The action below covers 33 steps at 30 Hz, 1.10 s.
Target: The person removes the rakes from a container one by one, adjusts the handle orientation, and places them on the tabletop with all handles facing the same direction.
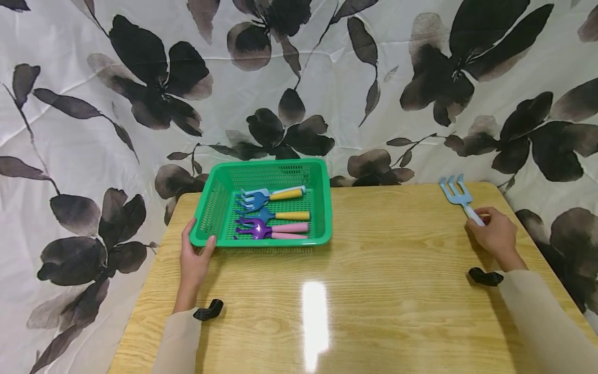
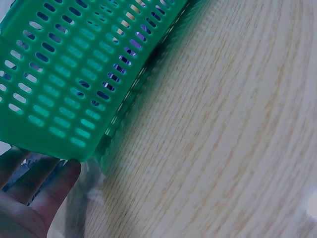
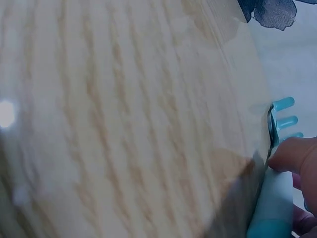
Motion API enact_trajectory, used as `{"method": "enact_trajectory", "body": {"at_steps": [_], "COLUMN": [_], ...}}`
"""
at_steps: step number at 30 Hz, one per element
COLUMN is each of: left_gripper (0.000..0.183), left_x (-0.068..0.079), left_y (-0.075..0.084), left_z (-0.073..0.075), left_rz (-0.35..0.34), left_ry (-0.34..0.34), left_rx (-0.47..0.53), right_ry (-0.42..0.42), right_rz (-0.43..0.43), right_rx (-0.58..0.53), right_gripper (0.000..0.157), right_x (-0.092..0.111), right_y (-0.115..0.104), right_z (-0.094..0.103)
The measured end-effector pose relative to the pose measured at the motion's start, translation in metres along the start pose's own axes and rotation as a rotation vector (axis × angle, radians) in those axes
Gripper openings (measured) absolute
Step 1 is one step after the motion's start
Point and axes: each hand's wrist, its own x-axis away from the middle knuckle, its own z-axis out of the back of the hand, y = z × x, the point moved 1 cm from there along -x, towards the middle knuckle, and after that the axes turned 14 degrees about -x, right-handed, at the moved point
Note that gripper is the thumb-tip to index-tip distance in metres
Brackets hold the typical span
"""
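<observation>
A green plastic basket [image 1: 266, 243] with slotted walls stands at the back left of the table. My left hand [image 1: 192, 265] grips its front left corner, thumb at the front rim and fingers along the left side. The left wrist view shows the fingers against the basket wall [image 2: 49, 119]. Far to the right, my right hand [image 1: 497, 234] holds a light blue toy hand fork [image 1: 458, 197] by its handle, prongs pointing to the back. In the right wrist view, the thumb lies on the pale handle [image 3: 275, 198]; the palm is mostly out of frame.
Inside the basket lie several more toy garden forks: blue ones with yellow handles [image 1: 291, 215], purple ones with pink handles [image 1: 289, 227], and a light blue one behind. The wooden table [image 1: 383, 291] meets a floral cloth [image 1: 364, 104] at its back and sides.
</observation>
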Motion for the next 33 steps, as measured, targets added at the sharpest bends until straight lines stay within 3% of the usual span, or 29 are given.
{"method": "enact_trajectory", "body": {"at_steps": [5,9,19,24,33], "left_gripper": [0.073,0.074,0.074,0.075,0.074], "left_x": [-0.001,-0.002,0.001,0.001,0.001], "left_y": [0.000,0.002,-0.002,-0.004,-0.003], "left_z": [-0.001,-0.003,0.000,0.000,0.000], "left_rz": [0.009,0.002,0.007,0.014,0.004], "left_ry": [-0.024,-0.032,-0.018,-0.022,-0.016], "left_rx": [0.012,0.019,0.027,0.024,0.041], "right_ry": [-0.057,-0.104,-0.312,-0.353,-0.471], "right_rz": [0.010,0.077,0.174,0.257,0.312], "right_rx": [-0.005,-0.004,0.042,0.048,0.058], "right_gripper": [0.055,0.060,0.074,0.077,0.086], "right_x": [-0.002,-0.008,-0.034,-0.046,-0.060], "right_y": [-0.001,-0.014,-0.068,-0.100,-0.149], "right_z": [0.012,0.027,0.048,0.048,0.044]}}
